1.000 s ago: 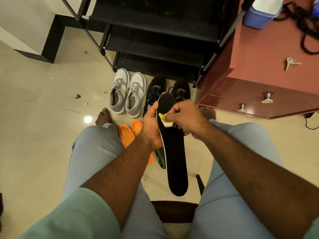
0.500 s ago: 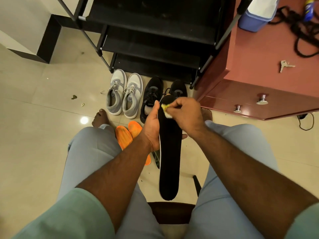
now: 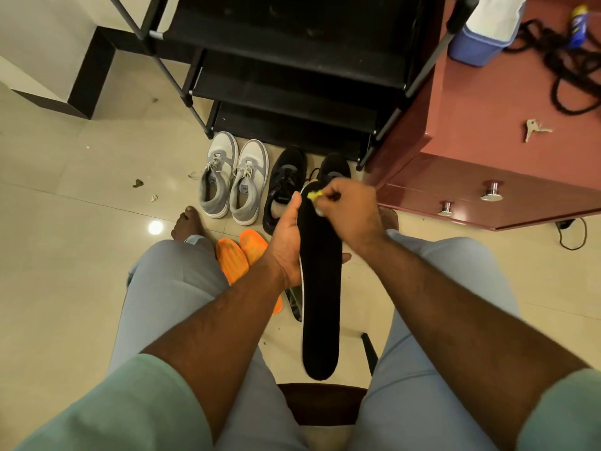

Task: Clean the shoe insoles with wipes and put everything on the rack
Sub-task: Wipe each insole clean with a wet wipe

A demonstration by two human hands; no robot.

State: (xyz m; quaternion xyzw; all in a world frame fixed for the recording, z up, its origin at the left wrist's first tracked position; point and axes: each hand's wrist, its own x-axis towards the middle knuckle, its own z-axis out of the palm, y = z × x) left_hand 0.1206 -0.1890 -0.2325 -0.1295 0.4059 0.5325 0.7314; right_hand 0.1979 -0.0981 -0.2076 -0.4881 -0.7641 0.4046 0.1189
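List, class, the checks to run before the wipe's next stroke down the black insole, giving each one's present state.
1. Left hand grips the black insole by its edge: ok.
2. Right hand pinches the wipe: ok.
3. Wipe touches the insole's far tip: ok.
4. Insole below the wipe bare for the stroke: ok.
5. Wipe clean enough to use: cannot tell.
6. Orange insoles wiped: cannot tell; they lie on the floor, not on the rack.
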